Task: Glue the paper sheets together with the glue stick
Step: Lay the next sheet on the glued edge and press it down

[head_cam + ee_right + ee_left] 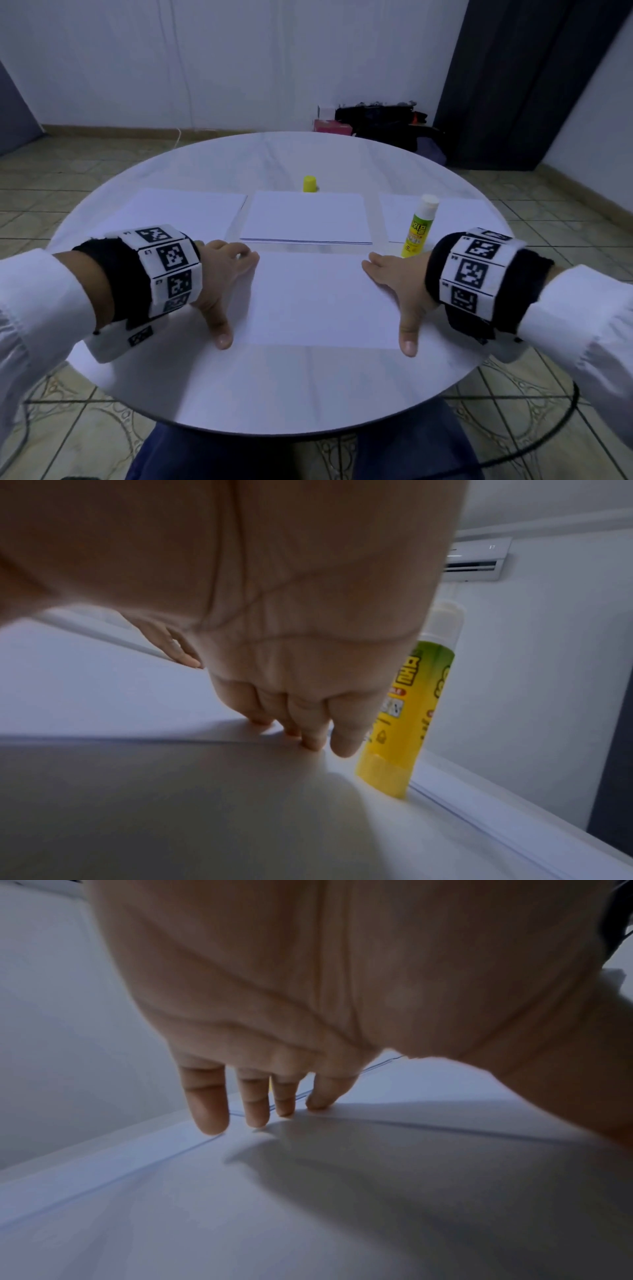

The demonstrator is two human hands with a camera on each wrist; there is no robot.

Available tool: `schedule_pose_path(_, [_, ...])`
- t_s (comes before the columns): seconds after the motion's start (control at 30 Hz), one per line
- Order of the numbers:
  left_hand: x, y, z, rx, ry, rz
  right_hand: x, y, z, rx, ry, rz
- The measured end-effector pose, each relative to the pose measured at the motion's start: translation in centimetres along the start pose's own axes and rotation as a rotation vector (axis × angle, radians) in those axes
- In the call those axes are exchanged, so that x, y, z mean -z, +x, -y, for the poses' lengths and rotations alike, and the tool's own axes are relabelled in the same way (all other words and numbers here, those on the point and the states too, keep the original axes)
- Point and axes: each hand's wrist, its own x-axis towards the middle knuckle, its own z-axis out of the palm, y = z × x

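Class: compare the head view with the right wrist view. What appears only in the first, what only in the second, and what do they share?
Only the head view shows the small yellow cap standing beyond the middle stack of white paper, and the round white table's edge. Only the right wrist view shows a white wall-mounted air conditioner. Both show the uncapped yellow-green glue stick standing upright, the near white paper sheet, and the right hand and left hand touching that sheet's edges.
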Motion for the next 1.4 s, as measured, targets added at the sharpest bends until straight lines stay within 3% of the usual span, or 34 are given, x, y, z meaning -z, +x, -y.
schedule_pose_path(0.17, [0.3,0.1,-0.2,0.000,0.027,0.007,0.3,0.6,0.6,-0.025,-0.087,-0.050])
schedule_pose_path(0.57, [0.9,-0.4,-0.1,-0.001,-0.078,-0.051,0.1,1.3,0.4,-0.042,-0.042,-0.068])
schedule_pose_path(0.73, [0.1,-1.2,-0.2,-0.017,-0.540,-0.086,0.0,1.2,0.4,-0.068,-0.008,-0.081])
schedule_pose_path(0.97, [-1.4,-2.0,-0.2,-0.009,-1.132,-0.178,-0.9,-1.5,0.4,-0.035,0.183,-0.205])
schedule_pose_path(1.2, [-2.6,-2.4,0.9,-0.058,-1.353,-0.335,-2.1,-2.9,0.8,-0.100,0.409,-0.218])
schedule_pose_path(1.4, [-2.9,-2.0,2.6,-0.056,-1.499,-0.465,-0.4,-0.6,1.0,-0.154,0.698,-0.290])
